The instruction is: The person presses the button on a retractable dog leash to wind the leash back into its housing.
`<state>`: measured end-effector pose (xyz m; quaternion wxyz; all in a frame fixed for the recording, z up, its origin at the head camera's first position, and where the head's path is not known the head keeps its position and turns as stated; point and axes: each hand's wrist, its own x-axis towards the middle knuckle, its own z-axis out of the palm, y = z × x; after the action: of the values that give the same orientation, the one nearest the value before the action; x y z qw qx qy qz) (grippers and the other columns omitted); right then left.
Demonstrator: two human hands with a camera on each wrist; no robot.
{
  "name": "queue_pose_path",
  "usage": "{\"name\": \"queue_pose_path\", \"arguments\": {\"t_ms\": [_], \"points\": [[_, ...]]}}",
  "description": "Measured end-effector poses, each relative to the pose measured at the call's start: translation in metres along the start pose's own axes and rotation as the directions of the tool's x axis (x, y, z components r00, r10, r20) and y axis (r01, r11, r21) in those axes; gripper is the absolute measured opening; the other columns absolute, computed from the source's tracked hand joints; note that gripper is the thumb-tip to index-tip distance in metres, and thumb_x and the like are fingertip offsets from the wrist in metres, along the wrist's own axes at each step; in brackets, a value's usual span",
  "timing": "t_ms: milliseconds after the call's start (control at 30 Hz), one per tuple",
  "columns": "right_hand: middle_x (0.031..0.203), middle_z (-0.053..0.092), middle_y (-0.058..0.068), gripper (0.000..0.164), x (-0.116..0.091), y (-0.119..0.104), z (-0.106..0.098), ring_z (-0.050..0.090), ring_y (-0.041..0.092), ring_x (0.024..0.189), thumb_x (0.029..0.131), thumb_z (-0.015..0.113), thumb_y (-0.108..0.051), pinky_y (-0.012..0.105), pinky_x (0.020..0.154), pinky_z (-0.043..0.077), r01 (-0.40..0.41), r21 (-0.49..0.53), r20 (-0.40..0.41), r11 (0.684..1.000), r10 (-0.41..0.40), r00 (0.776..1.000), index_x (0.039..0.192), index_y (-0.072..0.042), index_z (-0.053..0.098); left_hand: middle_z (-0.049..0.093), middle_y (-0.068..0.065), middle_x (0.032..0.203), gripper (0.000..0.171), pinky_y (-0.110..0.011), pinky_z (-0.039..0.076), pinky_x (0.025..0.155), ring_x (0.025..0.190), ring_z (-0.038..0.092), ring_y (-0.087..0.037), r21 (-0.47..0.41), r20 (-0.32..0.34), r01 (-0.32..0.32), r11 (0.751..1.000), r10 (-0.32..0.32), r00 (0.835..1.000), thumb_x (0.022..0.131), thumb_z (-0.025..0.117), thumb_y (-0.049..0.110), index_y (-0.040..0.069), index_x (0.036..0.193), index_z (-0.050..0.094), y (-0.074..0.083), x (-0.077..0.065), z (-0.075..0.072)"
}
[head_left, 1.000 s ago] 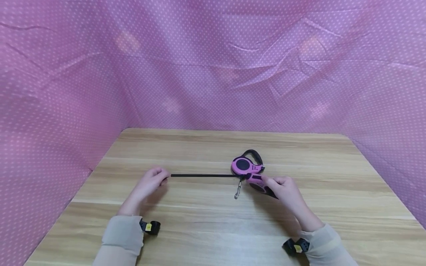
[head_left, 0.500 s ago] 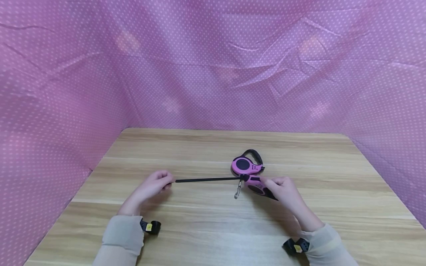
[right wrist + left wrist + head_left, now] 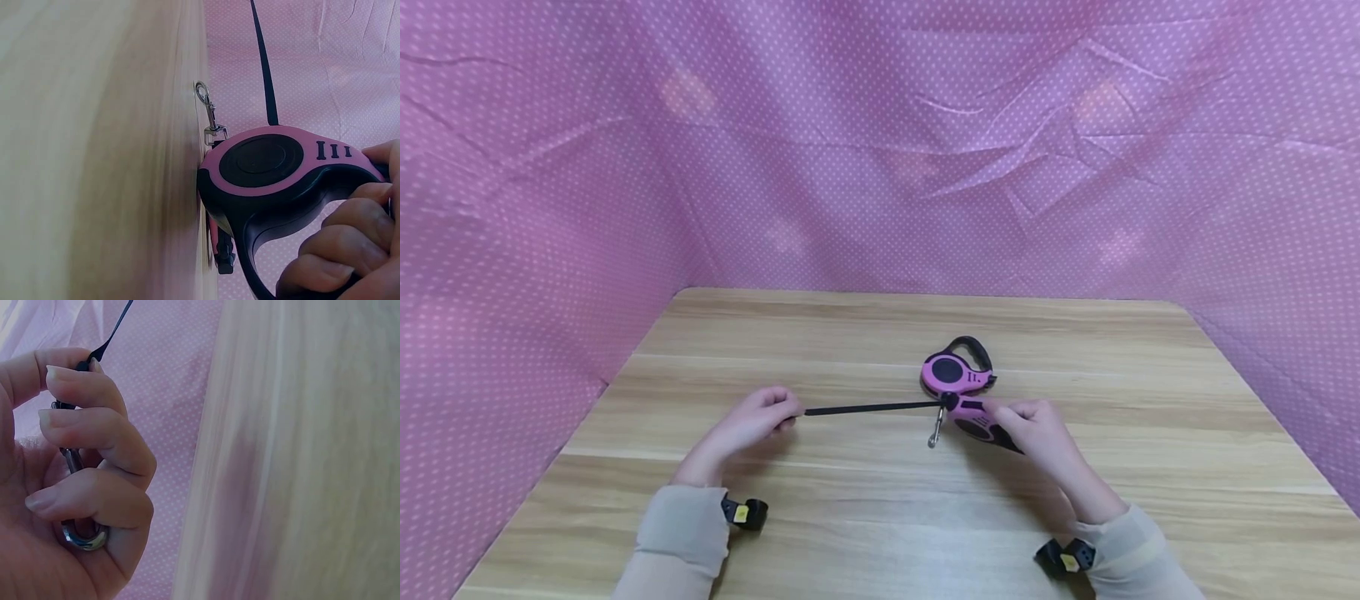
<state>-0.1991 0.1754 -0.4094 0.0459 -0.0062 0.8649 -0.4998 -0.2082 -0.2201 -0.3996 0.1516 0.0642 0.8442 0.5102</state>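
Note:
My right hand [image 3: 1037,425] grips the black handle of a pink and black retractable dog leash [image 3: 262,159], held above the table. A flat black strap [image 3: 872,408] runs taut leftward from its casing to my left hand [image 3: 752,421]. In the left wrist view, curled fingers hold the strap's end and its metal snap hook [image 3: 84,540], partly hidden by them. A second pink and black retractable leash [image 3: 958,372] lies on the table just beyond the held one. The second leash's metal snap hook [image 3: 936,429] points toward the near side.
The wood-grain table [image 3: 865,517] has rounded far corners. Pink polka-dot cloth [image 3: 880,183] hangs behind it and on both sides. Each wrist carries a small black camera, such as the left wrist camera [image 3: 748,514].
My left hand has shifted right and slightly nearer with the strap end, and the visible strap is shorter. The right hand stays almost still, the leash tilting slightly. The second leash has not moved.

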Motion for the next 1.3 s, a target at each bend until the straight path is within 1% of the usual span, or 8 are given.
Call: {"name": "queue_pose_path", "arguments": {"t_ms": [267,367,500,600,800,1033,1133,1300], "points": [[0.049,0.031,-0.007,0.056,-0.0006,-0.0027,0.0002,0.028,0.009,0.051,0.094,0.062,-0.04,0.021,0.046,0.023,-0.016,-0.01,0.017,1.0,0.016,1.0,0.049,-0.013,0.043,0.052,-0.002,0.072,0.022,-0.028,0.04,0.064,0.066,0.046,-0.016,0.001,0.002,-0.011,1.0,0.011,1.0,0.099,0.053,0.019,-0.001,0.089,0.056,-0.0015,0.0016,0.0034],[0.05,0.031,-0.007,0.056,-0.0007,-0.0036,0.0004,0.027,0.009,0.051,0.095,0.062,-0.039,0.021,0.046,0.022,-0.012,-0.005,0.02,1.0,0.012,1.0,0.049,-0.013,0.043,0.053,-0.002,0.073,0.025,-0.029,0.041,0.065,0.067,0.047,-0.016,-0.003,-0.001,0.008,1.0,-0.008,1.0,0.099,0.055,0.021,-0.003,0.095,0.058,0.0001,0.0007,0.0047],[0.049,0.03,-0.008,0.057,-0.0013,-0.0051,0.0004,0.027,0.009,0.05,0.095,0.062,-0.039,0.02,0.046,0.021,-0.015,0.008,0.025,1.0,0.014,1.0,0.048,-0.013,0.042,0.058,-0.005,0.08,0.029,-0.03,0.044,0.07,0.074,0.051,-0.018,-0.006,0.001,0.025,1.0,-0.025,1.0,0.1,0.056,0.025,-0.003,0.108,0.062,0.0014,0.0002,0.0058],[0.048,0.029,-0.009,0.057,-0.0019,-0.0066,0.0,0.026,0.009,0.05,0.094,0.063,-0.04,0.021,0.045,0.021,-0.015,0.013,0.03,1.0,0.014,0.999,0.049,-0.013,0.042,0.063,-0.009,0.089,0.032,-0.031,0.047,0.073,0.082,0.056,-0.02,0.0,0.006,0.011,1.0,-0.011,1.0,0.1,0.058,0.026,-0.002,0.113,0.063,0.0016,0.0005,0.0064],[0.048,0.029,-0.009,0.057,-0.0017,-0.0066,0.0,0.026,0.01,0.05,0.094,0.062,-0.041,0.022,0.046,0.022,-0.021,0.009,0.034,1.0,0.021,0.999,0.049,-0.013,0.042,0.07,-0.014,0.102,0.03,-0.032,0.051,0.077,0.09,0.063,-0.023,0.013,0.009,0.001,1.0,-0.001,1.0,0.098,0.06,0.027,0.002,0.114,0.065,0.001,0.0027,0.0065],[0.049,0.03,-0.008,0.057,-0.0007,-0.0043,0.0003,0.028,0.01,0.052,0.095,0.062,-0.041,0.022,0.047,0.023,-0.017,0.0,0.028,1.0,0.017,0.999,0.05,-0.013,0.043,0.072,-0.013,0.104,0.031,-0.034,0.054,0.085,0.095,0.068,-0.022,0.013,0.003,0.01,1.0,-0.01,1.0,0.098,0.062,0.027,0.002,0.116,0.066,0.0003,0.0034,0.0051],[0.049,0.03,-0.008,0.057,-0.0012,-0.0041,0.0003,0.027,0.01,0.051,0.095,0.062,-0.041,0.022,0.046,0.023,-0.018,0.0,0.025,1.0,0.018,1.0,0.049,-0.013,0.043,0.073,-0.012,0.104,0.031,-0.034,0.054,0.086,0.098,0.069,-0.023,0.012,0.009,-0.002,1.0,0.002,1.0,0.098,0.061,0.025,0.002,0.118,0.067,-0.0001,0.0031,0.0043],[0.05,0.03,-0.008,0.056,-0.0015,-0.0034,0.0002,0.028,0.01,0.052,0.095,0.061,-0.041,0.023,0.047,0.024,-0.024,0.001,0.036,1.0,0.024,0.999,0.05,-0.012,0.044,0.074,-0.013,0.107,0.031,-0.03,0.053,0.076,0.092,0.066,-0.023,0.028,0.052,-0.063,0.998,0.061,0.997,0.099,0.06,0.021,0.001,0.121,0.066,0.0,0.0018,0.0036]]}}
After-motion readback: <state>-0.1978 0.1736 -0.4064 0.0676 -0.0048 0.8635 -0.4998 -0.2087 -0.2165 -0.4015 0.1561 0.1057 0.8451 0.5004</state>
